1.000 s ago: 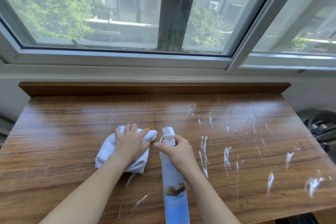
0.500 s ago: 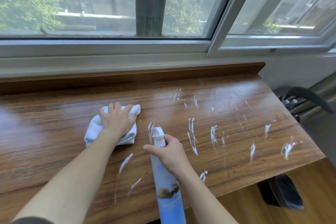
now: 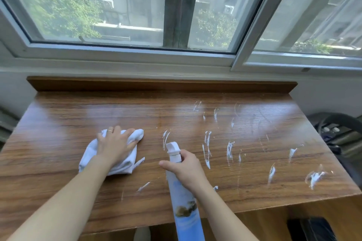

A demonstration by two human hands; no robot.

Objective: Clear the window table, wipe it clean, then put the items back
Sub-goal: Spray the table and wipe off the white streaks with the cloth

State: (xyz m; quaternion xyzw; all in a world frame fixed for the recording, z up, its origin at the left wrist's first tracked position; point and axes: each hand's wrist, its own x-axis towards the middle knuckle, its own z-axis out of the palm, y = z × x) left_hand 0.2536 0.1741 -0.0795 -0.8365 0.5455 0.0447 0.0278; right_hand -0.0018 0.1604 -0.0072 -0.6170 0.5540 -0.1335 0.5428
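The wooden window table [image 3: 58,123] fills the view under the window. My left hand [image 3: 115,145] presses a crumpled white cloth [image 3: 89,151] flat on the table's left-middle, fingers spread over it. My right hand [image 3: 186,166] grips a blue and white spray bottle [image 3: 184,211], whose white nozzle [image 3: 172,147] points away from me over the table. White streaks of foam [image 3: 207,150] lie across the right half of the tabletop.
A raised wooden lip [image 3: 160,84] runs along the table's back edge below the window sill. A dark chair [image 3: 340,133] stands to the right of the table. A dark object [image 3: 313,229] sits on the wooden floor at lower right.
The cloth under my left hand has slid a little over the table's left-middle. My right hand keeps hold of the spray bottle. My head swung right, then back towards the centre.
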